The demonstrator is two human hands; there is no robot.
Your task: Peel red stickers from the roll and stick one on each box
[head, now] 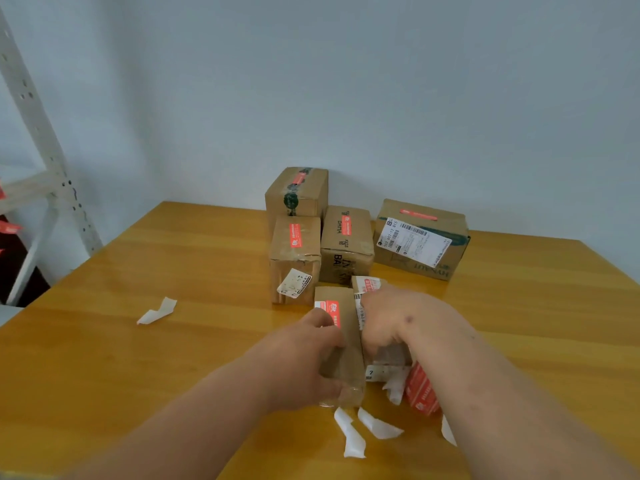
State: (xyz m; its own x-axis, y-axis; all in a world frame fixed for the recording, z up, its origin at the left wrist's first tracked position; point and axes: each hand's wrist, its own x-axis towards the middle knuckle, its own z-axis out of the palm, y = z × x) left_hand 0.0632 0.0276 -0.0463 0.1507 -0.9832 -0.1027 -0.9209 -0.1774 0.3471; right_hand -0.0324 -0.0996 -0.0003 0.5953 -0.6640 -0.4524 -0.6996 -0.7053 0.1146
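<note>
A small brown box (341,344) lies on the wooden table (173,271) just before me, with a red sticker (333,311) on its top. My left hand (304,362) grips this box along its left side. My right hand (388,323) rests curled over a second small box (369,285) beside it; what its fingers hold is hidden. The red sticker roll (420,391) lies under my right wrist. Several cardboard boxes farther back each carry a red sticker: one tall (298,192), one front left (294,258), one middle (346,244), one right (420,237).
White backing scraps lie near the table's front edge (355,434) and one at the left (157,311). A white metal shelf frame (41,140) stands at the far left. A pale wall runs behind the table.
</note>
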